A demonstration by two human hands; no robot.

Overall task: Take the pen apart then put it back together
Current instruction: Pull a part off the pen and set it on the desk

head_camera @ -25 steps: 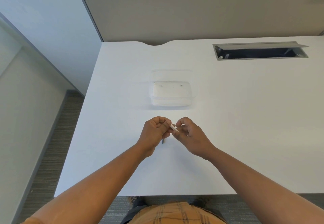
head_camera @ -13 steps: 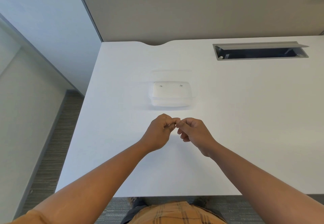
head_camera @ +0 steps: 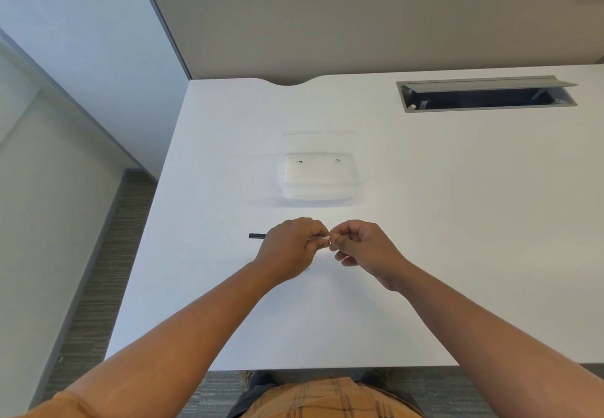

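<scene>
My left hand [head_camera: 291, 247] is closed around a pen held level over the white desk [head_camera: 425, 221]. The pen's dark end [head_camera: 256, 236] sticks out to the left of that fist. A short pale bit of the pen [head_camera: 324, 239] shows between the two hands. My right hand [head_camera: 362, 247] pinches that pale end with thumb and forefinger, fingertips touching those of the left hand. Most of the pen is hidden inside the fists.
A clear plastic container [head_camera: 322, 177] stands on the desk just beyond my hands. An open grey cable slot [head_camera: 487, 94] is set into the desk at the back right. A beige partition [head_camera: 359, 25] rises behind. The desk's left edge drops to carpet.
Both hands have risen slightly and turned the pen level. Its dark end now pokes out to the left of my left fist, where before it pointed down.
</scene>
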